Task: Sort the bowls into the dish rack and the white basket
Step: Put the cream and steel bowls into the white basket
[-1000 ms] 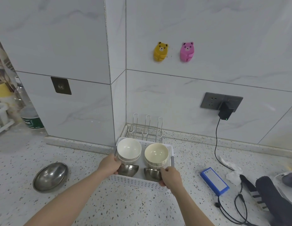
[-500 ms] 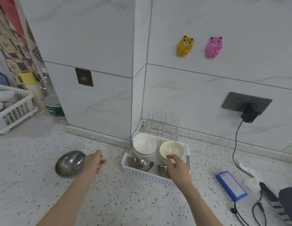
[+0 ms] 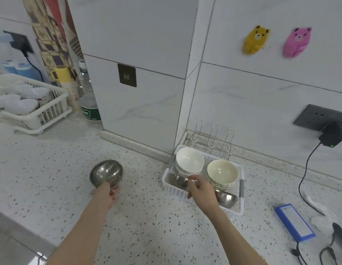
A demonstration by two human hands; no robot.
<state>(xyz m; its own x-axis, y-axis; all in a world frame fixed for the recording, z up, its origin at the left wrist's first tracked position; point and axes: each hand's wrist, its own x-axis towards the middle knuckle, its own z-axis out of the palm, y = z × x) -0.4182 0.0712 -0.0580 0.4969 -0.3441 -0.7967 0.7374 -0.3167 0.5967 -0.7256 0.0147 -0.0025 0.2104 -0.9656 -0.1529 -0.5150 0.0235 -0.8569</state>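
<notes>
Since half a second ago my left hand (image 3: 107, 194) has reached the loose steel bowl (image 3: 106, 173) on the counter (image 3: 51, 169) left of the white basket (image 3: 202, 196), pinching its near rim. Right hand (image 3: 201, 190) hovers loosely curled, empty. Light, slick, rigid; rim grip suits. I count three steel bowls, two ceramic stacks.

A home kitchen: speckled terrazzo countertop (image 3: 151, 222), marble-look wall tiles (image 3: 139, 104), a dish rack (image 3: 30, 111) of bowls at far left, bear-shaped hooks (image 3: 256, 40) upper right.
</notes>
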